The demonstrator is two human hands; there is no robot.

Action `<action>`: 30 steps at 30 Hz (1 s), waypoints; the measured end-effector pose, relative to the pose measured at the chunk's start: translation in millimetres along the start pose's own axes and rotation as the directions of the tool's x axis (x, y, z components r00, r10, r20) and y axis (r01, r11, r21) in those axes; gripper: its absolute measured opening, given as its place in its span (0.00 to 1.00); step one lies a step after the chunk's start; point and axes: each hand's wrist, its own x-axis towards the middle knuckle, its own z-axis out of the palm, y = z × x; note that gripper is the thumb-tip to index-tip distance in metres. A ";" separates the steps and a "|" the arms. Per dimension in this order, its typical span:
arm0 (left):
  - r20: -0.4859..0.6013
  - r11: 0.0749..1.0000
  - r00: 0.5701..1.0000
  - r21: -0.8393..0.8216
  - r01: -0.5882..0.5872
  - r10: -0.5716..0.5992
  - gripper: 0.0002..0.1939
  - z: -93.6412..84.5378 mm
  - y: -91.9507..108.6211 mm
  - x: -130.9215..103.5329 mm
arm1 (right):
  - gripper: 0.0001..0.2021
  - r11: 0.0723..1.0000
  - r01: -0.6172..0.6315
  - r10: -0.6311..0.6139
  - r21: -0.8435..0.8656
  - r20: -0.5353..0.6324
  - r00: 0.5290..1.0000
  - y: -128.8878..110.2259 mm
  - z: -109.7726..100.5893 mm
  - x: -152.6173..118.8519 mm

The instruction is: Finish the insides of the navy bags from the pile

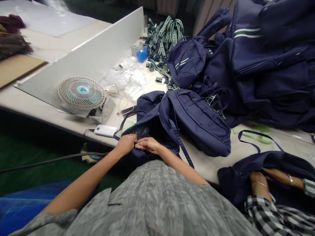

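Note:
An open navy bag [154, 119] with patterned lining lies at the table edge against my body. My left hand [126, 144] is closed in a pinch on the near left rim of its opening. The fingers of my right hand [149, 145] are pinched at the same spot, fingertips almost meeting the left ones. A small detail between the fingertips is too fine to make out. Behind and to the right, touching the open bag, lies a closed navy bag [199, 121].
A desk fan [82, 92], a white power bank [105, 130] and a dark phone [128, 110] lie to the left. Printed straps [163, 37] and piled navy bags [265, 59] stand at the back. At right, a co-worker's hands [259, 183] are inside another navy bag [231, 180].

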 end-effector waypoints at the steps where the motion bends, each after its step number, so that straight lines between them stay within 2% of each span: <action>1: 0.009 1.000 1.000 -0.006 0.004 -0.004 0.11 0.2 -1.1 1.7 | 0.07 1.000 0.014 -0.014 -0.011 -0.026 1.000 2.2 -0.1 1.7; 4: 0.039 0.999 0.999 -0.029 0.023 -0.022 0.12 -0.6 -4.8 7.0 | 0.08 0.997 0.052 -0.057 -0.054 -0.085 0.995 8.0 -0.6 6.5; 17: 0.140 0.990 0.986 -0.095 0.107 -0.093 0.09 -18.4 -4.2 19.7 | 0.06 0.917 0.203 -0.264 -0.344 -0.138 0.955 18.0 -7.8 18.4; 20: 0.148 0.988 0.984 -0.107 0.115 -0.099 0.09 -21.0 -3.1 20.8 | 0.05 0.866 0.219 -0.298 -0.449 -0.114 0.948 19.0 -9.2 18.2; 25: 0.170 0.980 0.980 -0.151 0.128 -0.101 0.09 -23.7 -2.6 20.7 | 0.08 0.705 0.287 -0.381 -0.648 -0.005 0.925 19.1 -10.7 14.2; 27: 0.168 0.979 0.981 -0.163 0.126 -0.098 0.09 -23.1 -3.0 20.2 | 0.09 0.723 0.299 -0.377 -0.623 0.007 0.926 17.4 -10.7 13.0; 30: 0.151 0.978 0.984 -0.167 0.122 -0.097 0.10 -20.5 -3.6 18.9 | 0.09 0.839 0.304 -0.362 -0.451 -0.047 0.931 12.2 -10.8 12.9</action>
